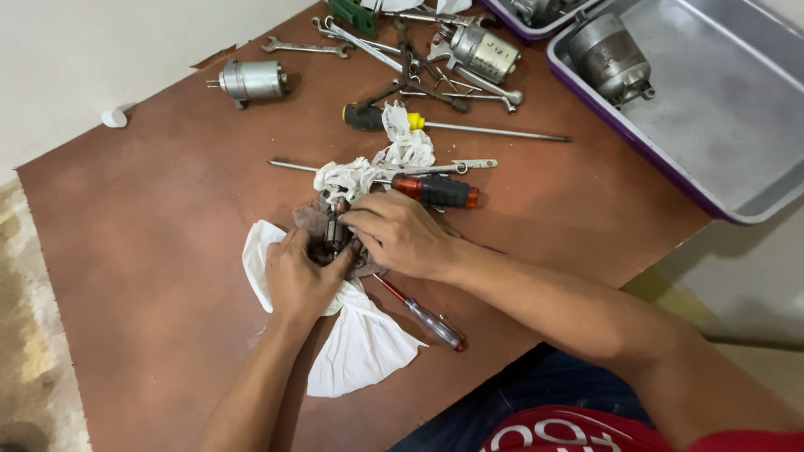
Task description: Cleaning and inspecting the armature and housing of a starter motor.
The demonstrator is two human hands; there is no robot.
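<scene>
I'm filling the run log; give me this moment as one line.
left hand: grips small metal part | right hand: fingers on same part | under: white cloth | beside: red-black screwdriver

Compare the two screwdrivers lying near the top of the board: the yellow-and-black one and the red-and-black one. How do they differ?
The yellow-and-black screwdriver lies farther from the hands, its long bare shaft pointing right. The red-and-black screwdriver lies right beside the right hand, with its handle end to the right and its shaft running left under the white rag. Its handle looks thicker. Both lie flat on the brown board, roughly crosswise.
</scene>
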